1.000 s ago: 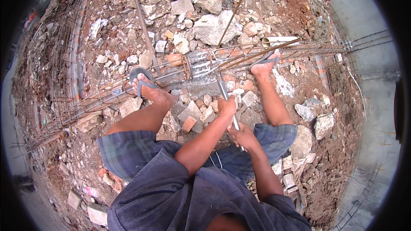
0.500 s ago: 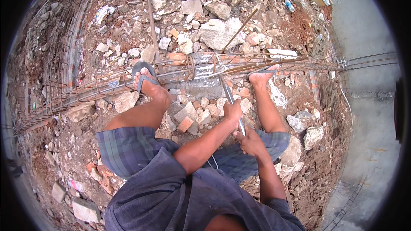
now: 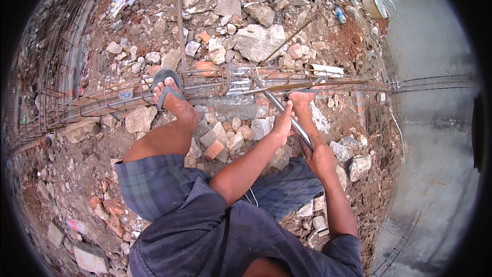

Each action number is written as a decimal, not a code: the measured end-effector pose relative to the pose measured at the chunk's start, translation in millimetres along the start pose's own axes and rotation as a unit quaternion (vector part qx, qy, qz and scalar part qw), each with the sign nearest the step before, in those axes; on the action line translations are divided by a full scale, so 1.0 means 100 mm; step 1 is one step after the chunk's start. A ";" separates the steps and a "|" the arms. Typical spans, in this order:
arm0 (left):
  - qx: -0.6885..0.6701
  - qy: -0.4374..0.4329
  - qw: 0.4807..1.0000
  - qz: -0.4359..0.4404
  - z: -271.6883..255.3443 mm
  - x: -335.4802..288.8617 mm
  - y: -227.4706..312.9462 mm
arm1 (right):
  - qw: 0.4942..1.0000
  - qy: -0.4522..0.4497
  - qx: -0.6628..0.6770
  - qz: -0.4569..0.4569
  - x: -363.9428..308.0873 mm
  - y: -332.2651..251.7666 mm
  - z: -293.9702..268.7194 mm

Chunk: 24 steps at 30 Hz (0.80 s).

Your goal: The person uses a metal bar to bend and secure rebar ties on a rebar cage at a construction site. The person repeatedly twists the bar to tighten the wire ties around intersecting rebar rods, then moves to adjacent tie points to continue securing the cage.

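Note:
A long silvery metal bar [image 3: 275, 101] slants from the rebar cage down toward my right side. My left hand [image 3: 282, 124] is closed on its middle, with a finger or thumb pointing up along it. Lower down, my right hand [image 3: 321, 159] wraps round the near end. The bar's far end meets the rebar cage [image 3: 205, 88] beside the whitish concrete stub [image 3: 238, 84]; how it engages the steel there is too small to tell. A brown rusty rod [image 3: 328, 84] lies along the cage just right of that end.
My sandalled feet stand at the cage, the left foot [image 3: 169, 90] left of the stub, the right foot [image 3: 302, 95] right of it. Rubble and a big pale rock [image 3: 259, 42] lie beyond. A white pipe piece [image 3: 326, 70], a bucket [image 3: 375, 6] and grey concrete floor [image 3: 430, 138] are at right.
The bar's near end has swung to the right, so it slants more. Both hands have moved right with it, and my left-hand grip looks looser.

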<state>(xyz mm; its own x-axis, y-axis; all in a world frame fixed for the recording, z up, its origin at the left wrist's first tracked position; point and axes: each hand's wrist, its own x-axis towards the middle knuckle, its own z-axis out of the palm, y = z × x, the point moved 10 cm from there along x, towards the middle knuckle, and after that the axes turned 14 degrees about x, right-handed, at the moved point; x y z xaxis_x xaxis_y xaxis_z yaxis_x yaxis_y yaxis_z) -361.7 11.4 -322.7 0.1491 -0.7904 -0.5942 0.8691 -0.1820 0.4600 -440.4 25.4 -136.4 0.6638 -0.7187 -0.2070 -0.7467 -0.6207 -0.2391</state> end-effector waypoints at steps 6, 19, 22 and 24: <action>0.046 -0.065 0.997 0.015 0.05 0.07 0.14 | 0.986 -0.033 -0.163 -0.027 0.28 -0.26 -0.18; -0.005 0.088 0.995 0.046 -0.28 -0.07 0.17 | 0.863 -0.296 0.310 0.267 0.14 0.00 0.40; -0.083 0.085 0.993 -0.009 -0.24 -0.09 0.22 | 0.773 -0.341 0.394 0.362 0.06 0.01 0.52; -0.157 0.059 0.985 -0.044 -0.16 -0.07 0.22 | 0.767 -0.343 0.391 0.375 0.02 0.06 0.68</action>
<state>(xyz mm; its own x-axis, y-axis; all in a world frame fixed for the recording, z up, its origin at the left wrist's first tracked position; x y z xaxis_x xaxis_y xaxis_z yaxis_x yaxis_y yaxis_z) -336.4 22.1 -318.7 0.1044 -0.7033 -0.7032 0.9813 -0.0423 0.1879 -440.7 41.3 -202.4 0.1265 -0.2816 -0.9512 -0.8535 0.4577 -0.2490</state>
